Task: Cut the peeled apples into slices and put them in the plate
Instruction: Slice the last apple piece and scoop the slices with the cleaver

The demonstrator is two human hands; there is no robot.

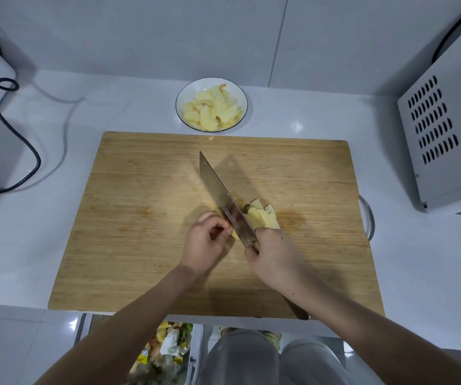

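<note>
— What's on the far left?
— A black cable loops over the white worktop, well apart from the cutting.

— And the middle?
— A wooden board lies flat and fills most of the worktop's near half. The left hand rests on it, fingers curled. Its fingertips pinch a small apple piece against the left face of the blade. Only a sliver of that piece shows, so I can't tell its shape.

— Where's the plate?
— The plate is behind the board's far edge, just beside it, white with a dark rim. A pile of pale slices lies in it.

— The knife?
— The knife is a broad cleaver, and its tip points away and to the left. Its edge is down at the apple, between the held piece and the cut slices. Those slices lean together on the board, touching the blade's right side.

— Who holds it?
— The right hand is wrapped tight round the handle, and the butt pokes out past the wrist near the board's front edge.

— Further right?
— A white box with vent slots stands on the worktop, apart from the board.
</note>
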